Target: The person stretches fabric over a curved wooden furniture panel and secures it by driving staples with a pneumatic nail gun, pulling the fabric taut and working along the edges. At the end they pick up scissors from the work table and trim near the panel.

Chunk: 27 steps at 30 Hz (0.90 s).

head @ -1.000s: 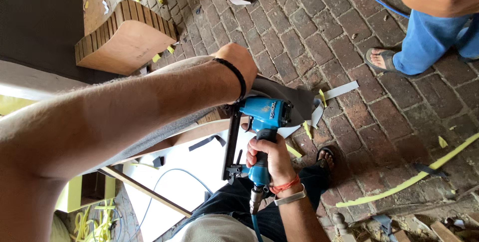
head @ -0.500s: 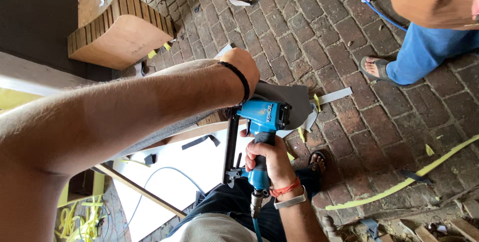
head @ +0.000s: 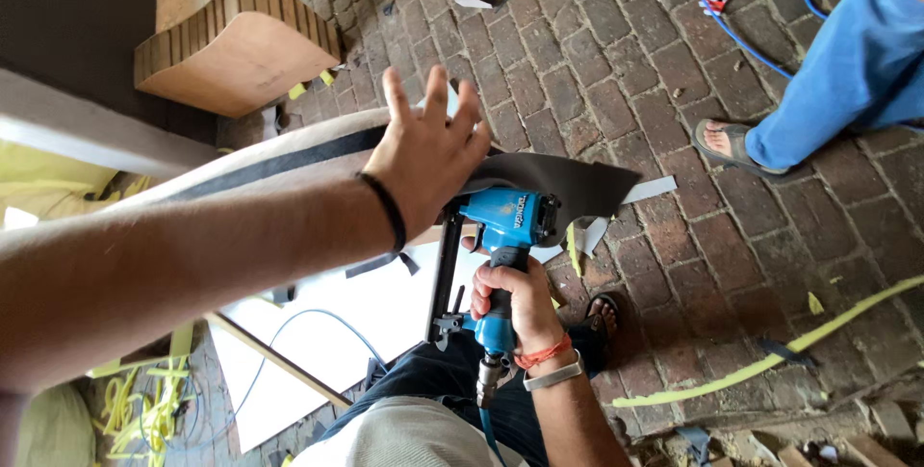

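Observation:
My right hand (head: 520,298) grips the handle of a blue pneumatic staple gun (head: 496,236), its nose against a padded panel wrapped in dark fabric (head: 558,183). Just above the gun, my left hand (head: 428,154) is spread open with its fingers apart, palm over the fabric-covered edge of the panel. A black band circles my left wrist, while an orange thread and a pale band circle my right. The panel's tan upholstered side (head: 260,154) carries a black stripe.
A curved wooden frame piece (head: 236,48) lies on the brick floor at upper left. Another person's blue trouser leg and sandalled foot (head: 731,144) stand at right. A blue air hose (head: 712,5), yellow foam strips (head: 770,361) and a white board (head: 337,313) lie around.
My left hand has lifted and opened, fingers spread, after lying curled on the panel edge. The view has shifted closer. The staple gun stays in my right hand.

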Available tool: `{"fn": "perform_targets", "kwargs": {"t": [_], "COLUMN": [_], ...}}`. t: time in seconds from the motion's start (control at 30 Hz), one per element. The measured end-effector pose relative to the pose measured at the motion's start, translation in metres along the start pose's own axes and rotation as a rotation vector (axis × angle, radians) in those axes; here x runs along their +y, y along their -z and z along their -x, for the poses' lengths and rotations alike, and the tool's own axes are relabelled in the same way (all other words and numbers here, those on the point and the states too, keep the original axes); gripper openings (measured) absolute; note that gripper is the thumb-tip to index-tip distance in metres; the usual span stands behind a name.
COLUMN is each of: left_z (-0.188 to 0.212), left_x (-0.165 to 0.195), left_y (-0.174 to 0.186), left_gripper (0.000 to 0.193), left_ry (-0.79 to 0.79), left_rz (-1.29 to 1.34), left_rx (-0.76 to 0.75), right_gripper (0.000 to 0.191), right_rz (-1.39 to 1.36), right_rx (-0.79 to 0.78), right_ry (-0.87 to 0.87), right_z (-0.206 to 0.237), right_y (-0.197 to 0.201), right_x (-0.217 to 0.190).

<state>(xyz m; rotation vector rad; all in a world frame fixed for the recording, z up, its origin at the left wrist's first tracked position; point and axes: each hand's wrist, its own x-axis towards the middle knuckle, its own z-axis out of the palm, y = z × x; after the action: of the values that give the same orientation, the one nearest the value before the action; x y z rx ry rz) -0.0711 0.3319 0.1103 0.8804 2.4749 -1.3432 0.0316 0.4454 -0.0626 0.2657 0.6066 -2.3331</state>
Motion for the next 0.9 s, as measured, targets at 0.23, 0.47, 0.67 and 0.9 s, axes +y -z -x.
{"fn": "perform_targets", "kwargs": {"t": [0.23,0.47,0.67,0.9], "left_z": [-0.018,-0.024,-0.013,0.081], "left_x": [-0.019,-0.009,-0.006,0.029], "left_y": [0.003,-0.008,-0.002,-0.055], "left_gripper": [0.067,0.048,0.031,0.036], "left_ry": [0.039,0.086,0.082,0.122], "left_rz": [0.385,0.414,0.363,0.199], "left_rx": [-0.220,-0.172,-0.171,0.670], "right_gripper": [0.058,0.057,0.056,0.038], "right_rz": [-0.002,-0.040,-0.040,0.244], "right_rx": [-0.052,-0.084,-0.069,-0.028], "right_ry": [0.030,0.041,0.039,0.104], "right_z": [-0.002,-0.006,-0.005,-0.011], "right_y": [0.003,0.011,0.015,0.027], "right_x": [0.001,0.008,0.011,0.007]}}
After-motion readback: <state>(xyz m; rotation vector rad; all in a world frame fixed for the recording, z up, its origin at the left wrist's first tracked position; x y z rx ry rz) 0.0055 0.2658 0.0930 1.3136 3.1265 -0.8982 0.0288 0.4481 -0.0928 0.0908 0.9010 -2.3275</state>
